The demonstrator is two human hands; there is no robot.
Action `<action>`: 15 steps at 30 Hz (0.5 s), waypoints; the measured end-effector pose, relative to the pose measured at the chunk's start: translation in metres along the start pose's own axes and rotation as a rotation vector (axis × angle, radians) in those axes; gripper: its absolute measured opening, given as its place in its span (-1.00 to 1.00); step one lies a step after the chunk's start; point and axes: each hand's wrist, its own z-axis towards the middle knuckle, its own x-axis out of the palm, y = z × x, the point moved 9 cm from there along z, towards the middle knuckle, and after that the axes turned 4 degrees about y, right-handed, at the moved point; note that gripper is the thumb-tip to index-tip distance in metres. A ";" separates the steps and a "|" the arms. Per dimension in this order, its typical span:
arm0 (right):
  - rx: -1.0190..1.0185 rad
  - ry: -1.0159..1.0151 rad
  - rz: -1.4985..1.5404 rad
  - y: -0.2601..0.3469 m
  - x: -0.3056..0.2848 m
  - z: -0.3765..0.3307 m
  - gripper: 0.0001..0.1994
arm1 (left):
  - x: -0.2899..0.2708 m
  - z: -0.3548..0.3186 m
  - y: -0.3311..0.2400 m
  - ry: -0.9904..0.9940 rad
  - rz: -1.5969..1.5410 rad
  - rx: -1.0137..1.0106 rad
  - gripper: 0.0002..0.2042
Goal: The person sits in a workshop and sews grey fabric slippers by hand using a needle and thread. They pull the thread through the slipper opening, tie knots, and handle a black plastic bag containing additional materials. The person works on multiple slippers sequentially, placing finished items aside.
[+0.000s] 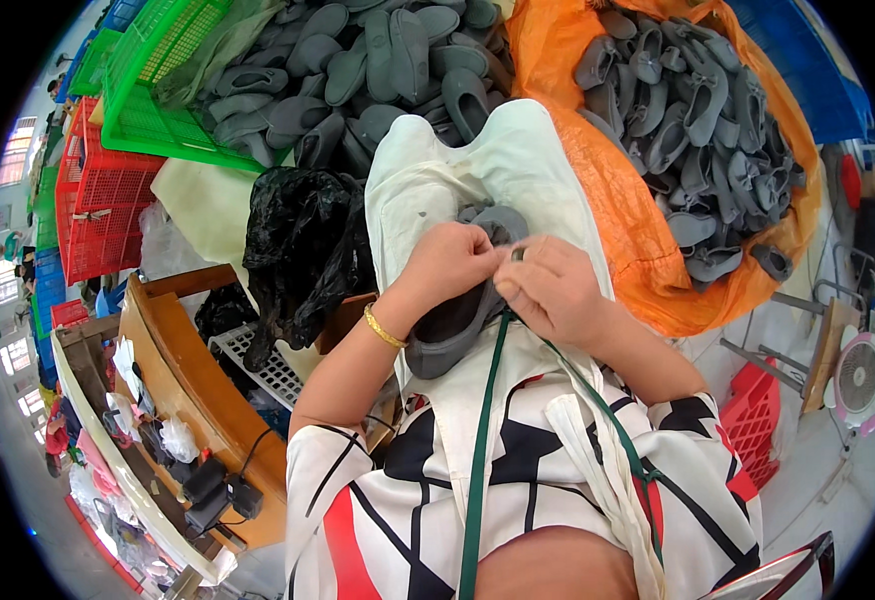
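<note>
A grey slip-on shoe (440, 352) rests on the white apron (413, 205) over my lap, its opening facing up. Above it, my left hand (450, 264) is closed in a pinch at the shoe's upper part. My right hand (550, 290), with a ring on one finger, is also closed, its fingertips almost meeting those of the left. Whatever lies between the fingertips is too small to tell. Part of the shoe's far end shows as grey fabric (503, 222) beyond the hands; the rest there is hidden by them.
Many grey shoes (383, 60) are heaped ahead, beside a green crate (143, 125). An orange sack (638, 240) at the right holds more. At the left are a black plastic bag (303, 240), a red crate (108, 200) and a wooden drawer unit (178, 370). A fan (861, 375) stands far right.
</note>
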 end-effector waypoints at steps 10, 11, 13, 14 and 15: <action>0.922 0.538 0.445 -0.089 -0.003 -0.105 -0.89 | 0.013 -0.011 0.047 0.064 -1.171 -0.169 -0.89; 0.910 0.512 0.443 -0.088 -0.002 -0.093 -0.88 | 0.017 -0.010 0.048 0.065 -1.241 -0.188 -0.89; 0.893 0.407 0.488 -0.088 0.007 -0.075 -0.88 | 0.018 -0.012 0.047 0.068 -1.268 -0.213 -0.88; 0.887 0.336 0.536 -0.089 0.017 -0.069 -0.88 | 0.018 -0.014 0.047 0.069 -1.284 -0.224 -0.87; 0.881 0.263 0.589 -0.090 0.024 -0.063 -0.87 | 0.017 -0.015 0.047 0.095 -1.234 -0.217 -0.86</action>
